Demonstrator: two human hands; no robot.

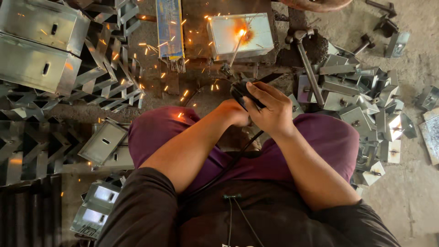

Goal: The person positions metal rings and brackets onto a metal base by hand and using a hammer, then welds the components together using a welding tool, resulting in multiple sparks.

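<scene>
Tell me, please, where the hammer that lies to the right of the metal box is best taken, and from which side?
Probably by the lower end of the handle of the hammer. Its head lies at the top, beside the metal box, and the long thin handle slants down toward the pile of metal brackets. Come from above at the person's side, away from the sparks.

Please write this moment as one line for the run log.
hands: right hand and left hand both grip electrode holder | rod tip: sparking on metal box | near: hammer, electrode pack
</scene>
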